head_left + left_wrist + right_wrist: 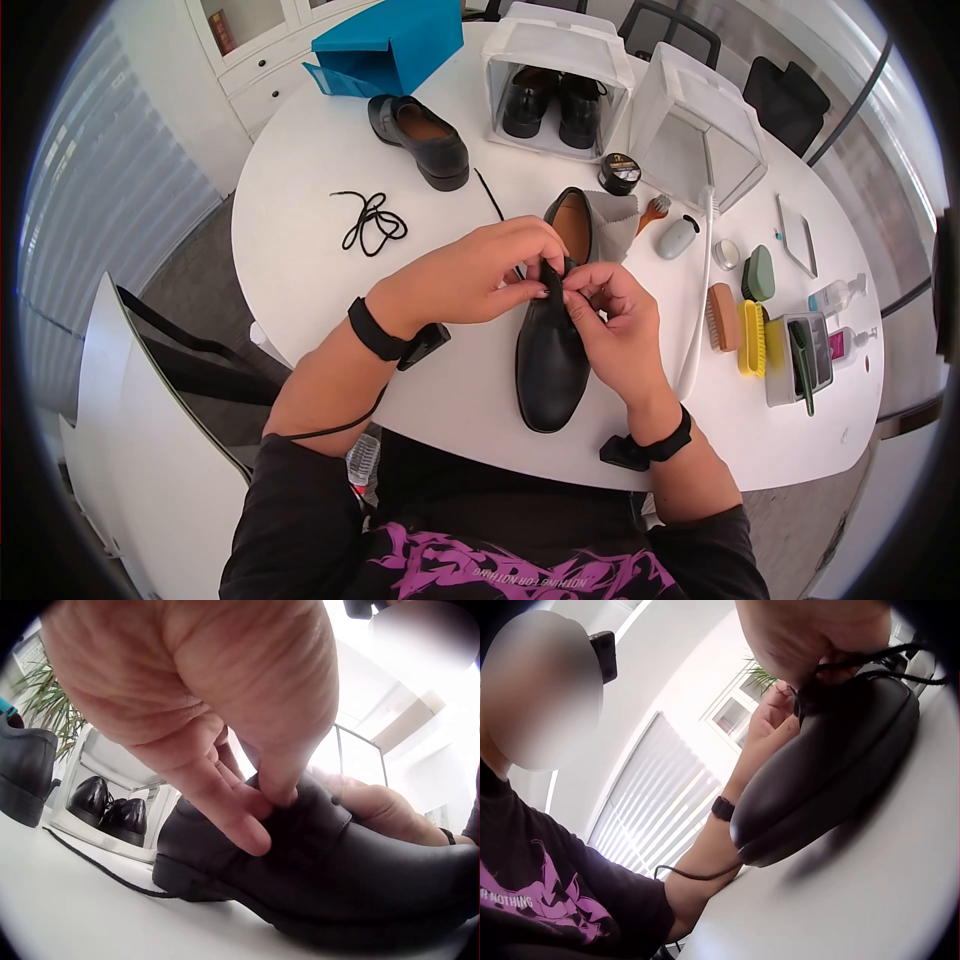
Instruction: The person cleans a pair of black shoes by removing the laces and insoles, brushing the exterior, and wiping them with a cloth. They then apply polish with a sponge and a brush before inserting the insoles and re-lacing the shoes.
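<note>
A black leather dress shoe (553,365) rests on the white table, toe toward the person, with both hands at its lacing. My left hand (490,265) comes over from the left, thumb and finger pinching the shoe's lace flap (300,817). On the other side, my right hand (620,320) pinches a black shoelace (874,654) with thumb and forefinger close to the eyelets; the fingers partly hide the grip. One lace end (105,868) trails over the table beside the heel.
A second black shoe (425,145) and a loose coiled lace (375,225) lie to the left. Behind are a teal box (400,50) and two white shoe boxes (555,30), one holding black shoes. Brushes (752,340), a polish jar (620,174) and bottles (840,295) stand right.
</note>
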Available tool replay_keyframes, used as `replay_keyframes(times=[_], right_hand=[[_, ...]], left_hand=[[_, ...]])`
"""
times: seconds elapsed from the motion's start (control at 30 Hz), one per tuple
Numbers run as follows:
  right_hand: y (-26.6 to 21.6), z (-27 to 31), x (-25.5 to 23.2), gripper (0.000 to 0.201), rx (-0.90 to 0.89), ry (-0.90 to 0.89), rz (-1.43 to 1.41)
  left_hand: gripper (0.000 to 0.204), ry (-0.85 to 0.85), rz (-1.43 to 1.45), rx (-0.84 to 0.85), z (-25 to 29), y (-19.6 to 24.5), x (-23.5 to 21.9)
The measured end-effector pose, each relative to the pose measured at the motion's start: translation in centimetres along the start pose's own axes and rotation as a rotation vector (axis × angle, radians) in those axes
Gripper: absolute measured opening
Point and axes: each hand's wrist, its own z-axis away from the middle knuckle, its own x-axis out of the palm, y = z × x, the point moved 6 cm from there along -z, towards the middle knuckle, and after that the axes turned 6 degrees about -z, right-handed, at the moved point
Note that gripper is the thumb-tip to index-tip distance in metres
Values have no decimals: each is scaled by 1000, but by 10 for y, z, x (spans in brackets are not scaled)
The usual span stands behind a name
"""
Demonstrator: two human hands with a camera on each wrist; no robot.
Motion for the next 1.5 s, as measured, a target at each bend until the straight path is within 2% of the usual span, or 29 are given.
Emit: replay_keyframes(times=[0.17,0.23,0.43,0.67,0.77,0.83,0.97,1.03,1.07,1.17,1.2,1.27,1.3,1.37,1.4,1.47,1.5], right_hand=[[2,0,-2,11,3,14,44],[4,0,-5,10,-13,50,26],[3,1,-7,8,-5,59,61],[1,1,-8,10,-34,61,79],[-2,1,-6,22,-100,3,142],[-23,0,2,37,-218,-75,180],[-27,-1,-1,48,-311,-175,297],[-38,-1,-4,49,-322,-168,323],[-39,-1,-7,49,-317,-159,322],[-40,0,-16,53,-330,-150,346],[-39,0,-19,52,-320,-149,342],[-40,0,-23,51,-315,-143,337],[-41,0,-25,50,-314,-146,342],[-43,-1,-28,48,-316,-148,345],[-43,-1,-30,46,-317,-140,341],[-41,-1,-32,43,-314,-130,335],[-40,-1,-33,41,-320,-134,325]], left_hand=[[32,31,34,-40,2,0,-2],[32,51,1,55,4,1,-4],[20,61,-41,135,7,8,-9],[15,33,-92,60,6,9,-9],[13,38,-84,38,6,9,-7],[11,57,-16,61,5,7,-6],[11,54,-30,127,7,3,-15],[10,58,-44,-7,8,0,-26],[10,48,-43,-6,10,-5,-29],[2,257,115,-70,16,-17,-51],[2,251,112,-68,17,-21,-54],[4,451,84,-89,22,-39,-75],[4,449,80,-86,22,-45,-78],[7,706,160,-157,32,-65,-97],[7,705,157,-157,33,-73,-102],[10,931,84,-286,48,-94,-120],[11,981,42,-319,53,-101,-126]])
